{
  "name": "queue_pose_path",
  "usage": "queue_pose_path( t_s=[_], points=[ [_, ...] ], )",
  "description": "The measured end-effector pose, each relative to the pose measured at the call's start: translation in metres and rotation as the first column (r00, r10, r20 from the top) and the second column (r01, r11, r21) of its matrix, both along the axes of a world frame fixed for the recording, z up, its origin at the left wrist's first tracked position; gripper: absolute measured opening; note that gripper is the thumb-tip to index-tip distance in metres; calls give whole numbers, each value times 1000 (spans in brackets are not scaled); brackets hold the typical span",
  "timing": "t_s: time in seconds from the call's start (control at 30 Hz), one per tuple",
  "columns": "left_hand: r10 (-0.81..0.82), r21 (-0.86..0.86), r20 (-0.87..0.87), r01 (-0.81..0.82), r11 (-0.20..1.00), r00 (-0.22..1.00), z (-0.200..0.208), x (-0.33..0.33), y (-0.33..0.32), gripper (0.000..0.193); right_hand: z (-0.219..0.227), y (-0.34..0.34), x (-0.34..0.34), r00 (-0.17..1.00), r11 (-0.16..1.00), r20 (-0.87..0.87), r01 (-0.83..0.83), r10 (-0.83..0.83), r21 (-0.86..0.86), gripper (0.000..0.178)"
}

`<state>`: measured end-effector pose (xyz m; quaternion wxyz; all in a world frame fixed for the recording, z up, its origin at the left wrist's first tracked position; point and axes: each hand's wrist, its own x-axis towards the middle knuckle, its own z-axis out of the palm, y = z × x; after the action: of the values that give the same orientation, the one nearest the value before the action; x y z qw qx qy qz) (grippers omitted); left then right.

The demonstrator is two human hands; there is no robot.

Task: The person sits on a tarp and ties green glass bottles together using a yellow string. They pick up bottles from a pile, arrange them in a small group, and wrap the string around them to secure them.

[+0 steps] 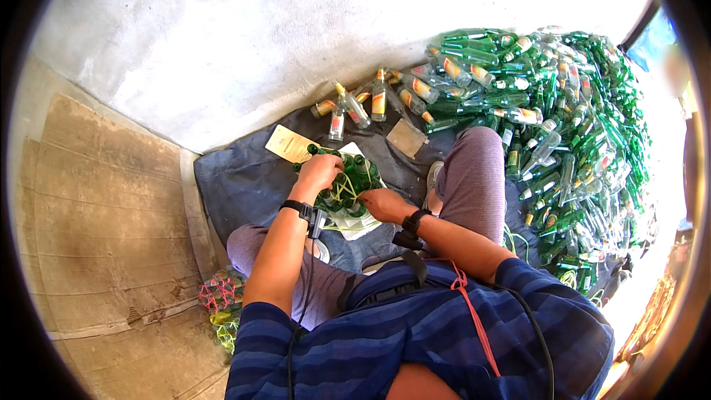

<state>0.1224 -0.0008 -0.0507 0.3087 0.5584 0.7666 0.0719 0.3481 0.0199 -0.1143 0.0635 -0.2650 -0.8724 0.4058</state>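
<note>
Between my legs stands a tight cluster of green glass bottles [361,168], necks up, on white sheets with a strip of cardboard-like paper beside them. A yellow-green plastic string [345,191] crosses over the bottles in several strands. My left hand [321,172] lies over the left side of the cluster, its fingers closed and curled down among the necks; what they grip is hidden. From the right, my right hand [383,205] reaches the near right edge of the cluster, its fingertips pinched on the string.
A large heap of green and clear bottles [548,104] fills the right side. Several clear labelled bottles [379,100] stand or lean by the white wall [222,44]. A dark cloth [244,185] covers the ground. Tied bundles [222,289] sit at left beside brown cardboard [111,215].
</note>
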Motion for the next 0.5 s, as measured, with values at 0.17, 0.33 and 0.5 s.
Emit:
queue_pose_path(
  t_s=[0.17,0.33,0.5],
  points=[
    [-15,15,-15,15,1000,1000,-2,0,-1,17,-4,6,4,998,996,30,-55,58,-70,33],
    [0,43,24,-1,999,1000,-9,-2,-4,18,-2,16,5,994,991,34,-104,108,-86,25],
    [-69,32,-64,71,997,996,-9,-5,-7,24,-15,24,8,977,979,-61,-205,203,-21,25]
  ],
)
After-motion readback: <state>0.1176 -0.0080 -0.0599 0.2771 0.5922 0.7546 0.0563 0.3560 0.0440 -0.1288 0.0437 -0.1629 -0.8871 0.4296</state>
